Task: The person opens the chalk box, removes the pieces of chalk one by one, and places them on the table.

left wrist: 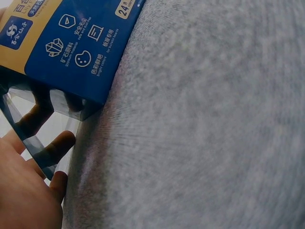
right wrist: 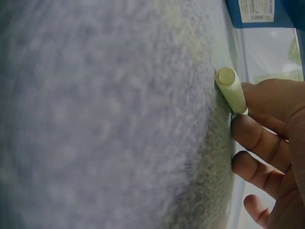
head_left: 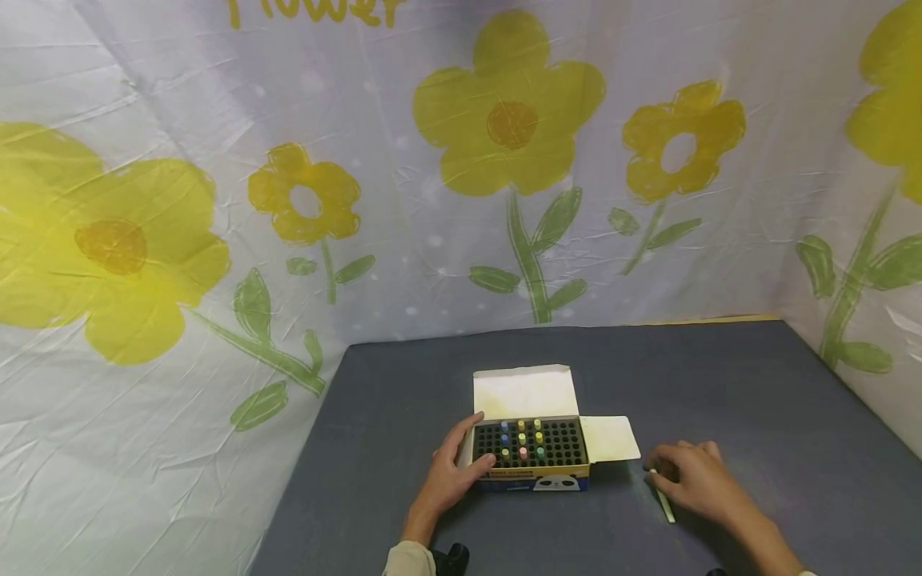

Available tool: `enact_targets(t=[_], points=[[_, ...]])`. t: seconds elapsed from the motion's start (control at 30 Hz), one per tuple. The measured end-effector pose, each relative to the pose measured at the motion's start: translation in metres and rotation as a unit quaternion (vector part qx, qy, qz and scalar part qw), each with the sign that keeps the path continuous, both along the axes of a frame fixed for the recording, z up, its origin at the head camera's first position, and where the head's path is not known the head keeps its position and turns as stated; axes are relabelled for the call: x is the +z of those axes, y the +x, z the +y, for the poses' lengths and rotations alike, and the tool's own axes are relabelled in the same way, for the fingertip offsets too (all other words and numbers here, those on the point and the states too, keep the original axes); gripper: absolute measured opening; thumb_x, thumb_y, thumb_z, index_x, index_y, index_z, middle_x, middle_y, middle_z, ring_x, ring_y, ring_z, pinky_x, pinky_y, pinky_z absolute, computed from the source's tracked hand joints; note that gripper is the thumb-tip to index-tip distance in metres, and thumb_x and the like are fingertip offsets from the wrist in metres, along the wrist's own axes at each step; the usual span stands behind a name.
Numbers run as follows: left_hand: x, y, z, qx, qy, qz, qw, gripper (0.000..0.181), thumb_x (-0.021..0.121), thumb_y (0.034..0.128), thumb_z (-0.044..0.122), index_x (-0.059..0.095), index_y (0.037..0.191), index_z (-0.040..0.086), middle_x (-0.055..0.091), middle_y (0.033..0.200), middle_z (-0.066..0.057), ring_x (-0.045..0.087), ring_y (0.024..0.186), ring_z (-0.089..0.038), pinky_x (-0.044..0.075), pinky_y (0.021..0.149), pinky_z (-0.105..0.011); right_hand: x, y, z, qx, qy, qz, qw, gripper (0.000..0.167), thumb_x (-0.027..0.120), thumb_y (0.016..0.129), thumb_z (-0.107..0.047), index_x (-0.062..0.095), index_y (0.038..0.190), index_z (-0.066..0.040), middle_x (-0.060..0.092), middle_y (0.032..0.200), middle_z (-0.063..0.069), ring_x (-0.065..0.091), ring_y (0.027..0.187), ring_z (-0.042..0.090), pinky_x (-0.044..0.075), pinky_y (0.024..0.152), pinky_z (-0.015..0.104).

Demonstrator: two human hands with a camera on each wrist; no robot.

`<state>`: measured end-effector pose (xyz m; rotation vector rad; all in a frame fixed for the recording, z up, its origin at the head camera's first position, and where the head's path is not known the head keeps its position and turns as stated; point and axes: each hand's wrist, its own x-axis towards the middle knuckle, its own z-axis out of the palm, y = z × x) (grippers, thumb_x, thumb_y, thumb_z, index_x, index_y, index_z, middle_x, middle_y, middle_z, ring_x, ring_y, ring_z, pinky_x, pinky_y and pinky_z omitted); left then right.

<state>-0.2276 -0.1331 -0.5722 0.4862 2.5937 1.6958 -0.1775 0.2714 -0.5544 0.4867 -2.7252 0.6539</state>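
A chalk box (head_left: 515,485) in blue and yellow sits on the table with its lid raised. Its black holed tray (head_left: 565,454) holds several chalk sticks in blue, orange, yellow, pink and green. My left hand (head_left: 442,484) grips the box's left end, thumb at the front edge and forefinger at the back corner. In the left wrist view, fingers (left wrist: 59,148) lie along a see-through side flap. To the right of the box, my right hand (head_left: 695,480) pinches the far end of a pale yellow-green chalk stick (head_left: 664,504), which lies low against the table.
The white lid (head_left: 526,392) stands up behind the tray, and a white side flap (head_left: 609,438) sticks out right. The dark grey table (head_left: 403,384) meets a cloth backdrop (head_left: 403,264) with painted yellow flowers. A black strap device (head_left: 452,558) is on the left wrist.
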Motion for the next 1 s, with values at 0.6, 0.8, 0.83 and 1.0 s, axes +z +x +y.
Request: enact_targets(t=[0.6,0.8,0.83,1.0], points=[[0.003,0.001,0.0,0.005,0.007,-0.002,1.0,0.066,0.075,0.0915,0.037,0.045,0.151,0.04,0.045,0.158,-0.003,0.048,0.139,-0.032,0.045,0.1,-0.059,0.016,-0.001,0.007,-0.007,-0.18,-0.017,0.9834,0.014,0.082,0.085,-0.01,0.075,0.097,-0.015,0.062,0.075,-0.013,0.056,0.067,-0.002,0.044,0.06,0.024],[0.002,0.001,0.0,0.007,0.003,-0.004,1.0,0.066,0.074,0.0916,0.037,0.045,0.151,0.041,0.045,0.158,-0.001,0.049,0.139,-0.032,0.045,0.1,-0.059,0.033,-0.002,-0.001,-0.007,-0.208,-0.025,0.9777,0.017,0.078,0.089,-0.012,0.075,0.105,-0.014,0.064,0.082,-0.009,0.057,0.077,0.003,0.047,0.07,0.032],[0.002,0.001,0.001,0.007,0.002,-0.004,1.0,0.066,0.074,0.0916,0.038,0.045,0.151,0.042,0.045,0.158,-0.001,0.049,0.139,-0.032,0.046,0.1,-0.059,0.035,-0.003,-0.004,-0.007,-0.21,-0.022,0.9775,0.017,0.079,0.089,-0.011,0.075,0.106,-0.015,0.064,0.082,-0.01,0.057,0.077,0.003,0.048,0.072,0.034],[0.002,0.002,0.002,0.007,0.002,-0.002,1.0,0.066,0.074,0.0916,0.039,0.045,0.151,0.041,0.044,0.158,-0.003,0.049,0.138,-0.033,0.046,0.098,-0.059,0.043,-0.005,-0.024,0.019,-0.225,-0.003,0.9742,0.023,0.079,0.087,-0.007,0.075,0.108,-0.015,0.064,0.083,-0.009,0.057,0.079,0.003,0.048,0.079,0.038]])
